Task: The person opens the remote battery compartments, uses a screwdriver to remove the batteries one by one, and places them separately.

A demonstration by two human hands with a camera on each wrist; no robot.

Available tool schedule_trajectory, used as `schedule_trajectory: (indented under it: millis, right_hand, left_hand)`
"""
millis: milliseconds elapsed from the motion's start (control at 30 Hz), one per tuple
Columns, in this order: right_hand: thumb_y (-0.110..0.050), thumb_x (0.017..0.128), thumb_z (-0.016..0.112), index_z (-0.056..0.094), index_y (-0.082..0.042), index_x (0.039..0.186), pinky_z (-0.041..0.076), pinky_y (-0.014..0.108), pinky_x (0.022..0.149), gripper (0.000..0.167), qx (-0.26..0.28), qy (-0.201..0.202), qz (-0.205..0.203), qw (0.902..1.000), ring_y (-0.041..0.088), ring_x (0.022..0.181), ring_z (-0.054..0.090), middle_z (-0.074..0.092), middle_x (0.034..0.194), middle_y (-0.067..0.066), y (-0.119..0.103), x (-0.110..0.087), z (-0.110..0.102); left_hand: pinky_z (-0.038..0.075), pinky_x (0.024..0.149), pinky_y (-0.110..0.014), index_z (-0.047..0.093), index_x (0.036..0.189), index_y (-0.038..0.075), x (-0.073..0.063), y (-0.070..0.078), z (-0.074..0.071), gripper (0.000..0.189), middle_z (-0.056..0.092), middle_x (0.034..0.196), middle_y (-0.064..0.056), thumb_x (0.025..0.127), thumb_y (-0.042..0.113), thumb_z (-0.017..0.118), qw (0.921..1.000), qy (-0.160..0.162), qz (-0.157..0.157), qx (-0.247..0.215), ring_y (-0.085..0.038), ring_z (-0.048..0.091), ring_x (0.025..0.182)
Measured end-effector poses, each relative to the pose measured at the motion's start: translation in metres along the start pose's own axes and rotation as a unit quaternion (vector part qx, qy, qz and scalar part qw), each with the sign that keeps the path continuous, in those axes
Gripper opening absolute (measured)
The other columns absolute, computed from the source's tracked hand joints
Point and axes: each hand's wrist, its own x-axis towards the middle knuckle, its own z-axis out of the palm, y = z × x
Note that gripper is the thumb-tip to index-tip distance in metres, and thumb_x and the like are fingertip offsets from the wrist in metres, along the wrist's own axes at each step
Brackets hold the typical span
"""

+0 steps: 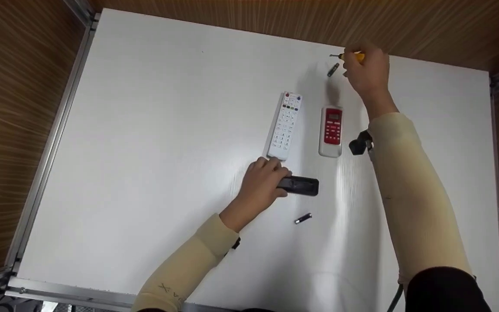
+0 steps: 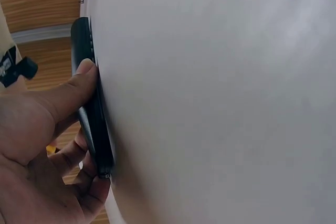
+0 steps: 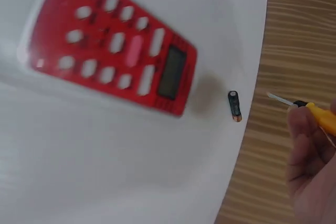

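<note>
My left hand [image 1: 261, 184] grips a black remote control [image 1: 303, 186] by its left end, low over the white table. In the left wrist view the thumb lies along one side of the black remote [image 2: 93, 114] and the fingers curl round its end. At the far right of the table my right hand [image 1: 368, 71] holds a yellow screwdriver [image 1: 359, 56], its metal tip pointing left. The right wrist view shows the screwdriver [image 3: 321, 118] pinched between thumb and fingers. A dark battery [image 1: 333, 69] lies just left of that hand. Another battery [image 1: 303, 218] lies below the black remote.
A white remote [image 1: 285, 125] lies beyond the left hand. Right of it is a white remote with a red face [image 1: 332, 125], near the right forearm. Wood-grain panels [image 1: 249, 15] wall the white table [image 1: 154, 130] at the back and sides.
</note>
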Motion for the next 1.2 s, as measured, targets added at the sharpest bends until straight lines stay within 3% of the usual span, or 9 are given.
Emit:
schedule_trajectory:
  millis: [133, 233, 433, 633, 700, 800, 933, 1033, 1200]
  right_hand:
    - [-0.039, 0.105, 0.044, 0.060, -0.026, 0.135, 0.045, 0.029, 0.103, 0.037, 0.003, -0.016, 0.005, 0.9999, 0.016, 0.115, 0.053, 0.057, 0.137, 0.002, 0.018, 0.001, 0.003]
    - [-0.041, 0.105, 0.043, 0.057, -0.027, 0.140, 0.037, 0.033, 0.112, 0.040, -0.047, -0.034, 0.029, 0.9979, 0.017, 0.128, 0.047, 0.051, 0.147, -0.002, 0.031, 0.004, 0.010]
    - [-0.033, 0.100, 0.055, 0.068, -0.017, 0.128, 0.044, 0.034, 0.107, 0.035, -0.175, -0.042, 0.059, 0.9819, 0.023, 0.123, 0.051, 0.058, 0.137, 0.005, 0.054, -0.007, 0.022]
    - [-0.018, 0.096, 0.062, 0.069, -0.016, 0.124, 0.047, 0.031, 0.102, 0.029, -0.174, -0.028, 0.072, 0.9817, 0.022, 0.122, 0.052, 0.058, 0.138, 0.004, 0.058, -0.025, 0.016]
    - [-0.016, 0.094, 0.066, 0.070, -0.014, 0.121, 0.051, 0.031, 0.097, 0.028, -0.152, -0.012, 0.038, 0.9875, 0.019, 0.117, 0.057, 0.060, 0.134, 0.004, 0.054, -0.039, 0.015]
    - [-0.006, 0.089, 0.068, 0.073, -0.008, 0.109, 0.056, 0.032, 0.086, 0.020, -0.106, 0.013, -0.079, 0.9911, 0.018, 0.104, 0.065, 0.064, 0.120, 0.008, 0.049, -0.072, 0.019]
    - [0.006, 0.083, 0.066, 0.073, -0.002, 0.092, 0.057, 0.033, 0.074, 0.014, -0.075, -0.008, -0.236, 0.9687, 0.020, 0.088, 0.066, 0.067, 0.099, 0.010, 0.046, -0.121, 0.039]
    - [0.006, 0.081, 0.068, 0.073, -0.005, 0.087, 0.056, 0.033, 0.072, 0.013, -0.079, -0.040, -0.273, 0.9578, 0.020, 0.084, 0.066, 0.068, 0.094, 0.008, 0.044, -0.145, 0.058]
    - [0.001, 0.084, 0.071, 0.074, -0.008, 0.088, 0.057, 0.031, 0.075, 0.010, -0.090, -0.059, -0.258, 0.9602, 0.018, 0.085, 0.067, 0.067, 0.095, 0.006, 0.052, -0.160, 0.079]
  left_hand:
    - [0.040, 0.102, -0.041, 0.069, 0.122, 0.020, 0.000, -0.004, 0.001, 0.045, 0.058, 0.117, -0.001, 0.081, 0.036, 0.081, 1.0000, -0.001, -0.005, 0.003, -0.021, 0.049, 0.109]
    - [0.040, 0.102, -0.041, 0.069, 0.121, 0.020, -0.002, -0.004, 0.002, 0.045, 0.058, 0.117, -0.001, 0.081, 0.036, 0.081, 1.0000, -0.001, -0.008, -0.001, -0.021, 0.049, 0.109]
    - [0.040, 0.101, -0.041, 0.070, 0.120, 0.019, -0.006, -0.001, 0.003, 0.044, 0.058, 0.115, 0.000, 0.081, 0.034, 0.082, 0.9999, -0.010, 0.003, -0.009, -0.020, 0.049, 0.109]
    - [0.041, 0.100, -0.040, 0.070, 0.121, 0.019, -0.006, -0.001, 0.003, 0.045, 0.058, 0.114, 0.000, 0.081, 0.035, 0.082, 0.9998, -0.009, 0.017, -0.004, -0.020, 0.049, 0.108]
    - [0.041, 0.099, -0.040, 0.069, 0.122, 0.018, -0.006, -0.003, 0.002, 0.045, 0.058, 0.115, -0.001, 0.081, 0.034, 0.082, 0.9998, -0.007, 0.019, -0.003, -0.021, 0.049, 0.108]
    - [0.041, 0.098, -0.040, 0.068, 0.124, 0.017, -0.006, -0.008, -0.002, 0.047, 0.057, 0.116, -0.002, 0.082, 0.033, 0.082, 0.9998, -0.009, 0.019, -0.001, -0.022, 0.049, 0.109]
    - [0.042, 0.094, -0.040, 0.068, 0.124, 0.018, -0.005, -0.018, -0.012, 0.047, 0.056, 0.115, -0.003, 0.082, 0.032, 0.082, 0.9999, -0.009, 0.010, 0.010, -0.023, 0.048, 0.107]
    - [0.041, 0.093, -0.041, 0.069, 0.123, 0.019, -0.005, -0.028, -0.020, 0.045, 0.056, 0.114, -0.003, 0.082, 0.033, 0.082, 0.9999, -0.002, -0.002, 0.015, -0.023, 0.047, 0.107]
    - [0.041, 0.092, -0.042, 0.070, 0.121, 0.021, -0.004, -0.044, -0.028, 0.043, 0.056, 0.114, -0.003, 0.082, 0.033, 0.082, 0.9998, 0.007, -0.017, 0.011, -0.025, 0.047, 0.108]
